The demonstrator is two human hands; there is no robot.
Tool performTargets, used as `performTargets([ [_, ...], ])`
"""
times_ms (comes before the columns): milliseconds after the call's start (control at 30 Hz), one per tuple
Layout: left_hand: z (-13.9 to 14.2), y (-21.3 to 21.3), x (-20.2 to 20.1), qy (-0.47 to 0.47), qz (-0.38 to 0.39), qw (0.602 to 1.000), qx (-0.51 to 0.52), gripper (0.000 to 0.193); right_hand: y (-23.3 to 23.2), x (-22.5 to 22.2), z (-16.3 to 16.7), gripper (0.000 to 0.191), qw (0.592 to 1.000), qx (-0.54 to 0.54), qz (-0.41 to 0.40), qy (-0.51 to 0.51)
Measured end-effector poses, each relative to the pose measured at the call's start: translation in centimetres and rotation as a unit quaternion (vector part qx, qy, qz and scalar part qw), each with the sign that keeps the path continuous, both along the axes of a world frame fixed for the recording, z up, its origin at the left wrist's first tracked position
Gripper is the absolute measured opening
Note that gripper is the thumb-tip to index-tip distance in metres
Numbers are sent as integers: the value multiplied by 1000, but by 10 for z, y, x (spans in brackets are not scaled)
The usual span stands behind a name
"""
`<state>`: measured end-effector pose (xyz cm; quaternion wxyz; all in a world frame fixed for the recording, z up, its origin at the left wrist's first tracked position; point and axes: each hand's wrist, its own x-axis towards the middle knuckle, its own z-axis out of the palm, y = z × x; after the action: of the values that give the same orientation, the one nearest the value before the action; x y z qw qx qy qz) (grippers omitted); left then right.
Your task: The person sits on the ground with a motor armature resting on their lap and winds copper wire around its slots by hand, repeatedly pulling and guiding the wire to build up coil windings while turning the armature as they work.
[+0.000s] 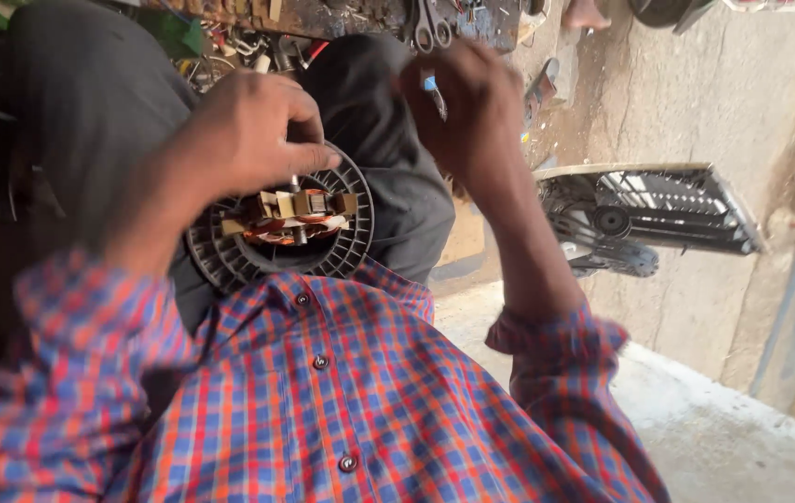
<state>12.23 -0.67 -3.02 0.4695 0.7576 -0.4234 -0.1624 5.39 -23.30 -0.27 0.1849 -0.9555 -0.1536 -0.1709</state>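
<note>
Our left hand [248,130] pinches the shaft of a fan motor [290,216] resting in our lap, inside its ribbed black housing [220,256]. Our right hand [472,107] hovers closed nearby; what it holds, we cannot tell.

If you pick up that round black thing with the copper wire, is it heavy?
Probably heavy for its size: the round black motor part carries copper windings and metal. Its ribbed rim looks stiff, not floppy. Being round, it might roll on edge; the left hand steadies it.
</note>
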Motion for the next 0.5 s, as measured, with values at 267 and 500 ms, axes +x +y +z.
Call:
performTargets([
  [267, -30, 31, -4, 72, 12, 997, 12, 16, 49, -86, 5, 13, 933, -42, 306, 184],
  [500, 2, 53, -97, -109, 41, 987, -110, 20, 50, -37, 36, 13, 929, 29, 339, 149],
])
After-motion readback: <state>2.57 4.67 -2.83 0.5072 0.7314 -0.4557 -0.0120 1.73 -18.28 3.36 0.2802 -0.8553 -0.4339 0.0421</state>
